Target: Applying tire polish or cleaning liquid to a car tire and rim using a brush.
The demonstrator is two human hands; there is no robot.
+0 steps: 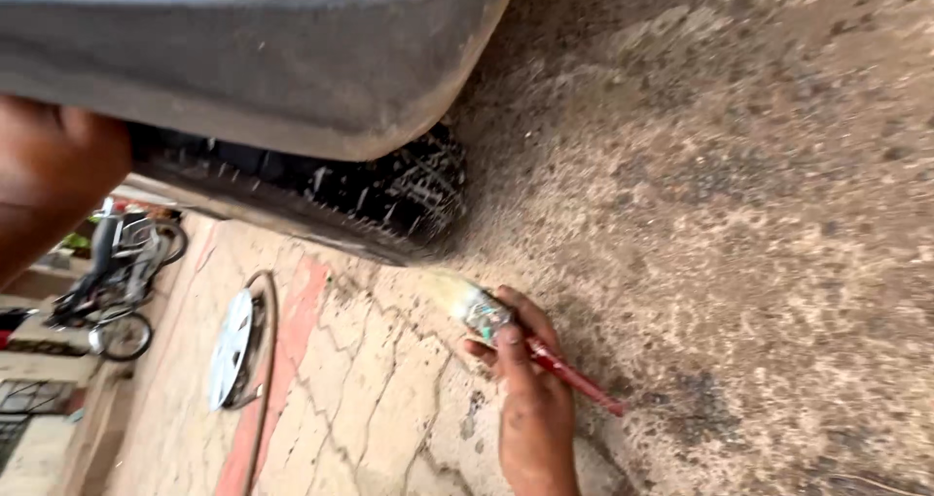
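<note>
Gripping a red-handled brush (486,313), right hand (530,389) beside the tyre (389,190).

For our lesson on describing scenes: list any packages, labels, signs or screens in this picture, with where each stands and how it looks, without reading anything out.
No packages, labels, signs or screens show.
Right hand: grips a paintbrush, red handle, metal band, pale bristles towards the tyre.
Left hand: blurred at the left edge, by the grey bumper.
Wheel cover: round, silver, on the paving.
</note>
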